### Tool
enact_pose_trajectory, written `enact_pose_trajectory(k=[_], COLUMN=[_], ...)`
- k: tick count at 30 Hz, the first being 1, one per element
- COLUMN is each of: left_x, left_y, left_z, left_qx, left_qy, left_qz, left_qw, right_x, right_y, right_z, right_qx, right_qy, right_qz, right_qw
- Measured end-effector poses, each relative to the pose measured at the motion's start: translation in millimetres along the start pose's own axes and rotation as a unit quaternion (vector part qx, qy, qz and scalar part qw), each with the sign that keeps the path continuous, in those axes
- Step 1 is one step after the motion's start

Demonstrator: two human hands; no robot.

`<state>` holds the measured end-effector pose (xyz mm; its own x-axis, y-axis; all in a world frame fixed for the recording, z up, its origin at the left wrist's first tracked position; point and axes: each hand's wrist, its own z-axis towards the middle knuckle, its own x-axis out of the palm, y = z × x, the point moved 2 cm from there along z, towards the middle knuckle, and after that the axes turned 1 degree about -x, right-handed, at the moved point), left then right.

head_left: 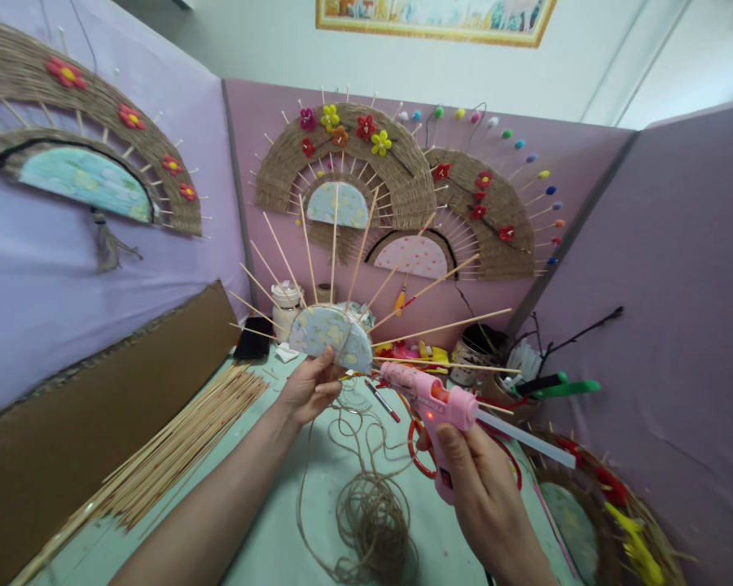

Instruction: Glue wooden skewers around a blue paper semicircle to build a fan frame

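A half-round piece (326, 330) covered in pale blue floral cloth is held up, with thin wooden sticks (335, 244) fanning out from its curved edge. My left hand (313, 384) grips its flat lower edge, thumb on the front. A pink glue gun (424, 395) with a small orange light is in my right hand (480, 480), fingers wrapped round its handle. The gun's nozzle is close to the right corner of the half-round piece; whether they touch is unclear. A clear glue stick (525, 438) juts from the gun's back.
Loose twine (375, 521) lies tangled on the green table (281, 496). A bundle of sticks (177, 448) is at the left beside a cardboard strip (98, 423). Behind are a white jar (287, 305), a pen (382, 400) and green-handled tools (568, 389). Woven fans (342, 163) hang on the partitions.
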<state>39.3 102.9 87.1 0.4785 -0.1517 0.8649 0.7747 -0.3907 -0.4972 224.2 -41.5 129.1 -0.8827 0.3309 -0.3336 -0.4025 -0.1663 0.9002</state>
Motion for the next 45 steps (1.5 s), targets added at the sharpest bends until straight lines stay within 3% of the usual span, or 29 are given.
enact_pose_trajectory(k=[4,14,39,45], left_x=[0.2,1.3,3.3,3.3], left_y=[-0.1,1.0,0.4,-0.3], left_z=[0.1,-0.6,-1.1,-1.7], left_qx=[0.003,-0.003,-0.009,-0.005], left_qy=[0.005,-0.006,-0.016,-0.023], left_qz=[0.007,0.0,-0.018,-0.027], left_qw=[1.0,1.0,1.0,0.999], right_x=[0.6,1.2,1.9,2.1], right_y=[-1.7,3.4,-5.5,-2.3], right_z=[0.9,-1.8,0.3,-1.5], right_qx=[-0.005,0.023,-0.01,0.011], right_qy=[0.016,-0.03,-0.005,0.0], right_qz=[0.003,0.038,0.024,0.013], right_qw=[1.0,0.999,1.0,1.0])
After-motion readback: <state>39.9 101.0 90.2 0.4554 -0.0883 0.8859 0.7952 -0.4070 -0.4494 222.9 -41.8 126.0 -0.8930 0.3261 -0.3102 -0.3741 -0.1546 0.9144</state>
